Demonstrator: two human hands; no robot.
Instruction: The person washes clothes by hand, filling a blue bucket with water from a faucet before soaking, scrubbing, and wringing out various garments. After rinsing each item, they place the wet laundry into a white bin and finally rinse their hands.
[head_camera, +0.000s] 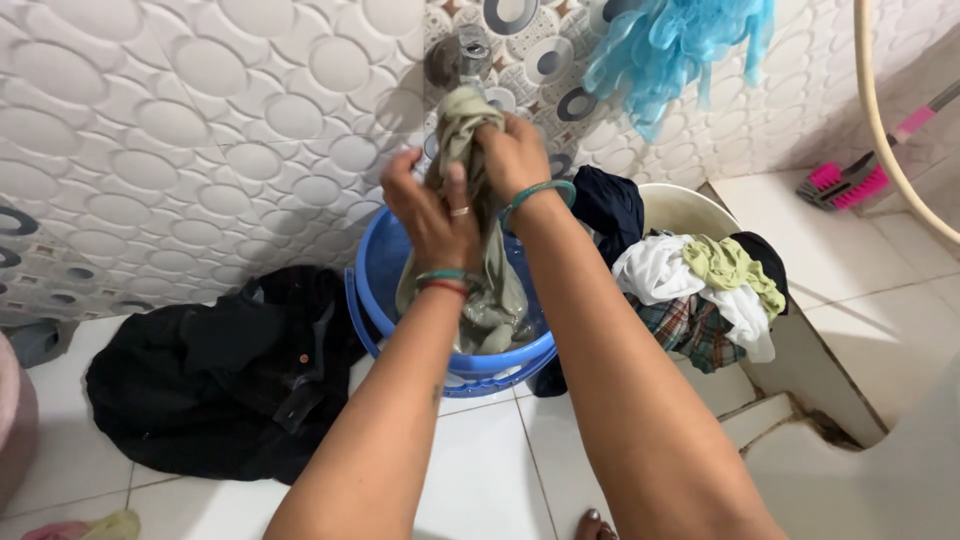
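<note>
Wash stage, judged from the piles. At 8 o'clock from the blue tub (372, 290), a heap of dark clothes (220, 370) lies spread on the white tiled floor (490, 470). At 3 o'clock from the tub, a cream bucket (690, 205) is heaped with mixed garments (700, 290): white, pale green, plaid and dark blue. Which heap is washed and which waits cannot be told, though only one piece is in hand, so much of the load likely remains.

The piece in hand is an olive-grey cloth (470, 130). You hold it above the tub, directly below the wall tap (462, 55) at 12 o'clock. Its upper part is bunched into a thick twisted rope, and its lower part hangs down into the tub, clinging in limp, wet-looking folds. The wringing appears begun but unfinished.

Your left hand (432, 215) is closed around the lower part of the twist, ring finger showing. Your right hand (512, 155) is clenched on the upper part, just beside the left, its wrist bearing a green bangle (538, 192).

A blue mesh scrubber (680, 45) hangs on the wall at 1 o'clock; a pink brush (845, 180) lies on the ledge at 2 o'clock.
</note>
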